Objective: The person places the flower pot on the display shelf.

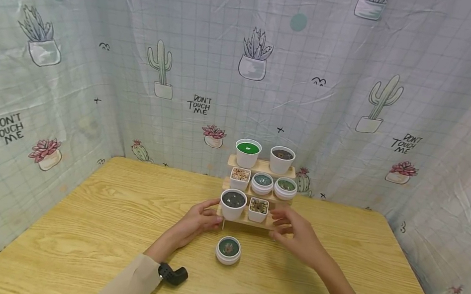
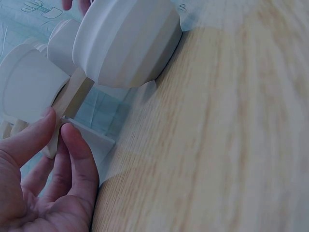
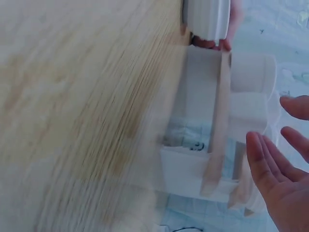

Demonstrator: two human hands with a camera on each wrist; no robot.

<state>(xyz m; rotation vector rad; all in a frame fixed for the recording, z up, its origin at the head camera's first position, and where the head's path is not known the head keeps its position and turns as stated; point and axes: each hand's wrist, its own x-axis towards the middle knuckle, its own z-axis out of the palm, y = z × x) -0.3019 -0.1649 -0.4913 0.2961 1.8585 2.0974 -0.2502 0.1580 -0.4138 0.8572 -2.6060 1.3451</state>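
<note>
A three-tier stepped wooden stand (image 1: 263, 166) holds several small white pots. My left hand (image 1: 193, 222) pinches the left end of its lowest board (image 2: 72, 99) between thumb and fingers, beside a round pot with dark filling (image 1: 232, 208). At the stand's right end hovers my right hand (image 1: 298, 232), fingers apart and holding nothing; the right wrist view shows a gap between its fingertips (image 3: 254, 140) and the board (image 3: 219, 121). A square pebble-filled pot (image 1: 257, 211) stands on the lowest step, nearest that hand. On the table in front, between both hands, sits a low round pot (image 1: 228, 252).
The middle step carries a square pot (image 1: 240, 178) and two low round pots, one with bluish filling (image 1: 262, 183). Two taller cups, one with green filling (image 1: 247, 154), occupy the top. A patterned curtain (image 1: 269, 96) hangs right behind the wooden table (image 1: 143, 194).
</note>
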